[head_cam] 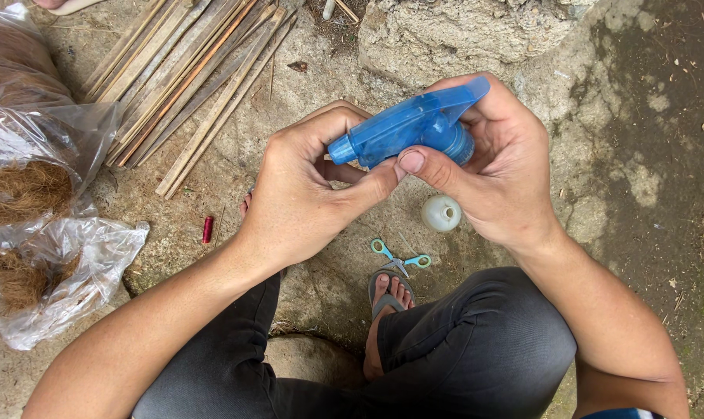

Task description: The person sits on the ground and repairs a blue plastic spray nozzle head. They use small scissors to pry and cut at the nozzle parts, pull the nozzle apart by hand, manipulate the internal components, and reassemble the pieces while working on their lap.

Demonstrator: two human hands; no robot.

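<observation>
Sprayer head: the blue plastic trigger sprayer (414, 124) was up in front of the person, held over the knees, nozzle end pointing left.
Left hand: the left hand (301, 194) was curled round the nozzle end, fingers closed, its thumb reaching across under the body.
Right hand: the right hand (499, 167) cradled the collar and trigger end, fingers wrapped behind, thumb (426, 164) pressed in front, tip to tip with the left thumb.
Handling: it looked light, hollow, stiff plastic; smooth enough to slip, and the thin trigger seemed the weak spot. Best gripped at the thick collar and the body.
Ground below: a small white bottle (442, 212) stood by the right wrist, blue-handled scissors (398, 257) beside a sandalled foot (384, 306).
Left side: split bamboo strips (189, 77), clear bags of brown fibre (34, 202).
</observation>
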